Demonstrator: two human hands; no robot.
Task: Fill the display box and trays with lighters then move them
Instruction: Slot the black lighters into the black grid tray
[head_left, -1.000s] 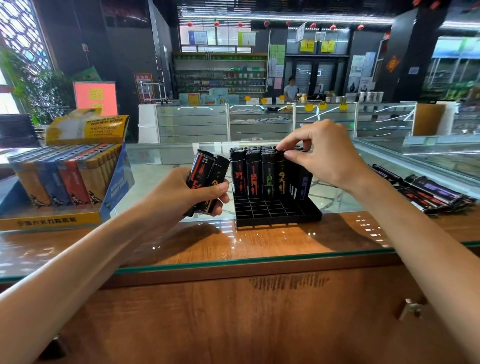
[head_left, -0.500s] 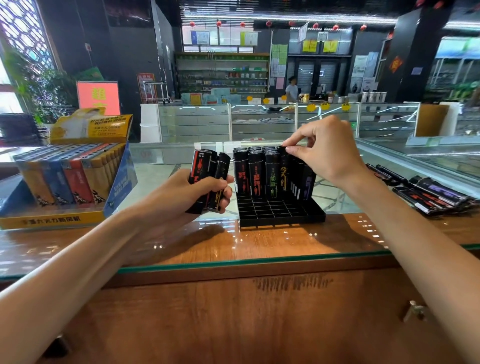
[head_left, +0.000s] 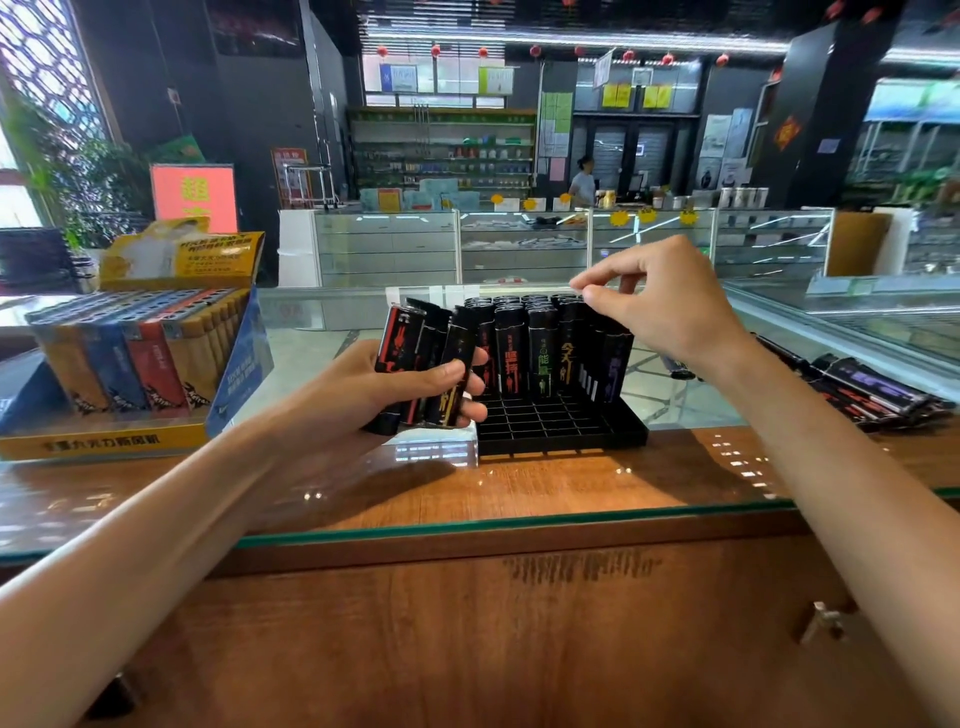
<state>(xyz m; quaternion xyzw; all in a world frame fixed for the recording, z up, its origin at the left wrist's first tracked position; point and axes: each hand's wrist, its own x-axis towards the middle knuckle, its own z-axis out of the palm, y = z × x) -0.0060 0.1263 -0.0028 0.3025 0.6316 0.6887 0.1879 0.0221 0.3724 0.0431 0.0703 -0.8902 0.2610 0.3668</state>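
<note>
The left hand (head_left: 363, 400) is gripping a bunch (head_left: 421, 364) of black lighters, fingers wrapped round them, just left of the tray (head_left: 563, 434). The tray is sitting on the counter (head_left: 519, 491), and upright lighters (head_left: 511, 358) are filling its far rows while its near cells are lying bare. The right hand (head_left: 665, 312) is hovering over the tray's far right lighters with its fingers curled. Its thumb and forefinger are nearly meeting, and nothing is showing between them. The box (head_left: 119, 441) is standing at the left of the counter, packed with yellow, red and blue lighters. A pile (head_left: 872, 389) of loose black lighters is lying on the counter at the right, beyond the right forearm.
</note>
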